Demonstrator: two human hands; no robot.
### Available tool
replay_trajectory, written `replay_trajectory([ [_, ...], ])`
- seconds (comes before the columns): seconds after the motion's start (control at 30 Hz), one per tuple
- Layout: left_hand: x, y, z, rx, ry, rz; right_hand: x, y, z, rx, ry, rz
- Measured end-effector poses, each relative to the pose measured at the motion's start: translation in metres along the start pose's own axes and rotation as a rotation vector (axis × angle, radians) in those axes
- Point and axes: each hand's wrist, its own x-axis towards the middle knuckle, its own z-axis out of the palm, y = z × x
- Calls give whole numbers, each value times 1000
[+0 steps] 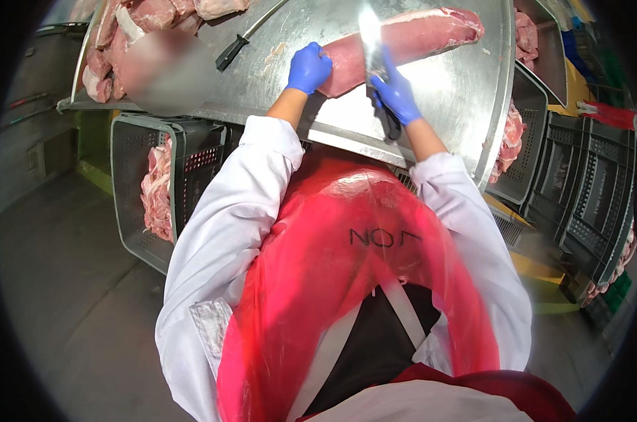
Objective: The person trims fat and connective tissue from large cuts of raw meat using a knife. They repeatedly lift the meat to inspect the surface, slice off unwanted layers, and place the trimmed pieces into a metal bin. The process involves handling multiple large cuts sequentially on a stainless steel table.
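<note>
A long pink boneless loin of meat point(427, 36) lies across the steel table, a pale fat strip along its far edge. My left hand point(309, 68), in a blue glove, is closed on the loin's left end. In my right hand point(399, 94), also blue-gloved, is a knife point(372, 43) with a dark handle. Its blade points away from me and crosses the loin to the right of my left hand. Glare whitens the blade, so I cannot tell whether its edge is in the meat.
A sharpening steel point(233, 53) with a black handle lies on the metal table point(453, 88). Meat pieces point(150, 15) are piled at the far left, beside a blurred patch. Grey crates point(180, 151) of trimmings stand below the table's left side, with more crates point(578, 179) at right.
</note>
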Motion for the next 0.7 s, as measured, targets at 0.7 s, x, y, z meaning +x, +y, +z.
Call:
replay_trajectory([
  [0.7,-12,-44,-75,-613,169,-71,-43,8,24,-654,-514,-79],
])
